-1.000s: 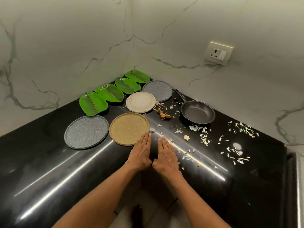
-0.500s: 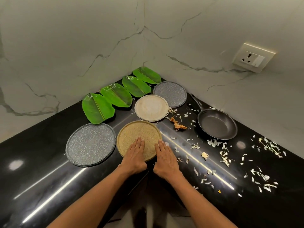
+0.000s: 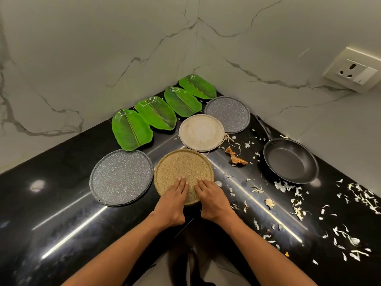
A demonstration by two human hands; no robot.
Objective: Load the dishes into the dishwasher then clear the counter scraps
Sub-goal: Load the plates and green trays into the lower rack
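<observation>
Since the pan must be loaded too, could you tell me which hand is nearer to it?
Right. The right hand rests on the tan plate's near-right edge, closer to the frying pan; the left hand lies beside it, farther left.

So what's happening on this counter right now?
A person is starting to clear dishes from a black corner counter. Both the left hand and the right hand lie flat, fingers straight, on the near edge of a tan round plate; nothing is lifted yet. Two grey speckled plates, a white plate, four green leaf-shaped plates and a dark frying pan sit untouched. Pale vegetable scraps litter the counter's right side.
</observation>
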